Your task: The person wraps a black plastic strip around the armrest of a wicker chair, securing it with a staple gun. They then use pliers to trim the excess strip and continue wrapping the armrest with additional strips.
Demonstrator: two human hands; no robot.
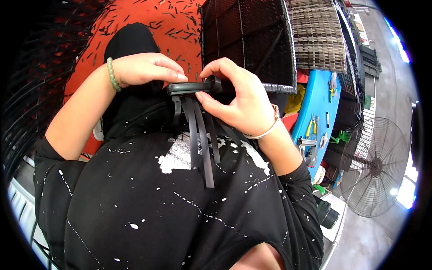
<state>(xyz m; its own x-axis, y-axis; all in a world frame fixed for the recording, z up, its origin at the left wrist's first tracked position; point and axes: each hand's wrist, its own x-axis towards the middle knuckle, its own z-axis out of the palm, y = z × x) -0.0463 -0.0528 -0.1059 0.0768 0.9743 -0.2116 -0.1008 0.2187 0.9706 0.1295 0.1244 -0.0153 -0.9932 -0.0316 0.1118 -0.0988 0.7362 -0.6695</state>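
Observation:
In front of my chest a dark, rounded bar (191, 87) is partly wrapped in flat strip. My left hand (150, 69) grips its left end, thumb lying along the top and the other fingers mostly hidden behind. At the bar's right end, my right hand (240, 92) is closed, thumb and fingers curled round the bar and a looped black strip (216, 83). Several long, flat black strips (202, 144) hang from the bar over my shirt. Just beyond my right hand stands a black woven panel (247, 38) with a wrapped lower edge.
Black strip offcuts are scattered over a red floor covering (135, 18). To the right, a blue tabletop (321, 99) carries yellow-handled pliers (311, 127) and other tools. Beyond it are a grey-brown woven piece (317, 36) and a large caged fan (375, 166). Black woven work (36, 81) borders the left.

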